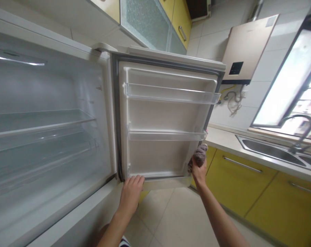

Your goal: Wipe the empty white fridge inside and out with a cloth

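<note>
A refrigerator door (160, 116) stands swung open, its white inner side facing me, with clear shelves across it. My left hand (133, 187) has its fingers curled over the door's bottom shelf (168, 183), close to the hinge side. At the door's lower right edge, my right hand (198, 169) grips a bunched grey-brown cloth (200, 154) against the edge. Part of the cloth is hidden by the hand and the door. To the left is the refrigerator's lit interior (42, 92), with a glass shelf (37, 125) and a clear drawer (42, 157).
Yellow lower cabinets (232, 178) run along the right under a counter (219, 139) with a steel sink (271, 149) and a faucet (299, 133). A water heater (248, 48) hangs on the tiled wall beside a window (281, 79). Upper cabinets (181, 20) are above the door.
</note>
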Demonstrator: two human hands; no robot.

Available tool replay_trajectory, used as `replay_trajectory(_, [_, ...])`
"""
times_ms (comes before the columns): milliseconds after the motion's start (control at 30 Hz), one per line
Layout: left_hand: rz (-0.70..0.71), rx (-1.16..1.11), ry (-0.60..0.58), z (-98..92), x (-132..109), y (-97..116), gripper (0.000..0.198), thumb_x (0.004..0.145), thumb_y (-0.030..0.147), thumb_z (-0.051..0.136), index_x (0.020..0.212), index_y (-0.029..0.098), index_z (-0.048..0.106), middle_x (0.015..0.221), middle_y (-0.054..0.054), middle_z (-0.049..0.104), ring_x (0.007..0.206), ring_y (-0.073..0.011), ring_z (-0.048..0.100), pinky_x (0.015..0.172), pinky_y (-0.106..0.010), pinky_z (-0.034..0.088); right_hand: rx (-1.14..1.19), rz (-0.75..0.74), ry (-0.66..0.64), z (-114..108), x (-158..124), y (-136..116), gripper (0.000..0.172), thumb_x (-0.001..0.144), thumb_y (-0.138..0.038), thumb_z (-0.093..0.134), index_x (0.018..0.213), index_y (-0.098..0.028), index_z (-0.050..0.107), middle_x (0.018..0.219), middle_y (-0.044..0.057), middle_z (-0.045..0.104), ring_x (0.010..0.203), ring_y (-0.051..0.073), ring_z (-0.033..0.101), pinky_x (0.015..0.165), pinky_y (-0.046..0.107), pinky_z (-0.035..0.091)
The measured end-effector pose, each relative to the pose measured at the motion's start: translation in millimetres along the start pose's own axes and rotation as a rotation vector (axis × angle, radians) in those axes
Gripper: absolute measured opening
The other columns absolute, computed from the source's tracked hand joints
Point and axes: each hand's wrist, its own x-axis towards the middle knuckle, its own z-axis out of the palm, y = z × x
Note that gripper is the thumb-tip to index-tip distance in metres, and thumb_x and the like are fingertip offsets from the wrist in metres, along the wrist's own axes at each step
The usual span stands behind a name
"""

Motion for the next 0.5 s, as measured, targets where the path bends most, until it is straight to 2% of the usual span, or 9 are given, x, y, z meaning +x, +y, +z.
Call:
replay_trajectory(100, [0.001,0.000,0.003,4.8,0.6,-0.6,0.032,0.091,0.011,0.068,0.119,0.026,0.069,0.118,-0.005,0.075,0.110,-0.0287,0.068,0.097,-0.044,0.050,0.058,0.108,0.009,-5.5,9.8,2.9,0.063,0.065,-0.068,0.079,0.105,-0.021,0.069,0.095,0.009,0.074,0.086,0.029,0.071,0.074,0.044,0.061])
replay_trajectory(200, [-0.010,-0.013,0.014,10.5,0.1,-1.4,0.034,0.091,0.009,0.066,0.121,0.025,0.069,0.120,-0.005,0.076,0.112,-0.0284,0.068,0.099,-0.045,0.051,0.171,0.166,0.037,-2.8,42.9,-24.9,0.057,0.065,-0.063,0.077,0.099,-0.019,0.067,0.083,0.004,0.071,0.072,0.025,0.070,0.062,0.040,0.061])
replay_trajectory(300, [-0.016,-0.020,0.028,15.9,0.6,-1.8,0.038,0.094,0.006,0.060,0.126,0.025,0.069,0.124,-0.005,0.077,0.115,-0.0280,0.069,0.102,-0.046,0.053,0.317,0.088,0.012,6.2,93.4,-88.3,0.047,0.069,-0.050,0.076,0.102,-0.017,0.066,0.085,0.005,0.073,0.072,0.022,0.071,0.063,0.034,0.060])
replay_trajectory(433, [-0.030,-0.038,0.029,21.3,2.9,-0.9,0.041,0.096,0.003,0.055,0.127,0.024,0.072,0.127,-0.006,0.078,0.117,-0.0278,0.071,0.104,-0.047,0.054,0.408,-0.069,-0.103,23.2,167.6,-202.5,0.031,0.086,-0.039,0.065,0.104,-0.013,0.068,0.097,0.015,0.076,0.074,0.018,0.071,0.067,0.033,0.058])
replay_trajectory(500, [-0.049,-0.061,0.029,24.4,3.9,-0.1,0.044,0.096,0.002,0.055,0.130,0.025,0.072,0.128,-0.006,0.078,0.118,-0.0272,0.071,0.106,-0.046,0.054,0.391,-0.213,-0.133,31.5,202.6,-257.5,0.030,0.093,-0.038,0.059,0.106,-0.013,0.069,0.102,0.014,0.076,0.077,0.017,0.072,0.071,0.033,0.058])
